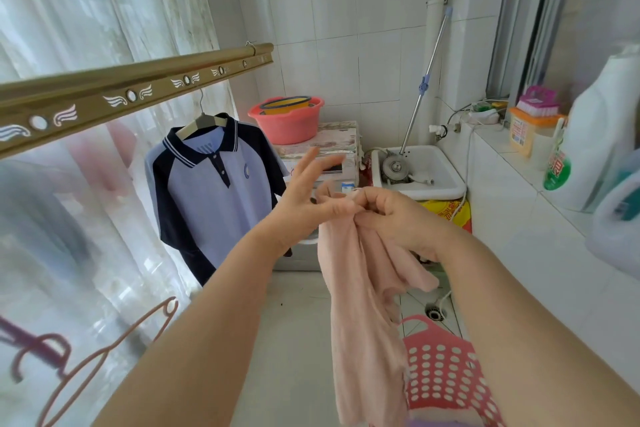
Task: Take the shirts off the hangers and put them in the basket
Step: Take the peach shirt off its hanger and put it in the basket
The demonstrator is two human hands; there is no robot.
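Observation:
A pale pink shirt (360,305) hangs down from my right hand (394,218), which grips its top edge at chest height. My left hand (308,194) is beside it with fingers spread and the thumb touching the cloth. Below the shirt stands a pink perforated basket (446,371) on the floor. A blue and navy polo shirt (211,191) hangs on a white hanger (204,121) from the gold drying rail (131,87). An empty pink hanger (104,354) dangles at lower left.
A washing machine with a pink basin (287,121) on top stands at the back. A white mop sink (426,170) with a mop sits at the back right. Detergent bottles (595,135) and a brush line the tiled ledge on the right.

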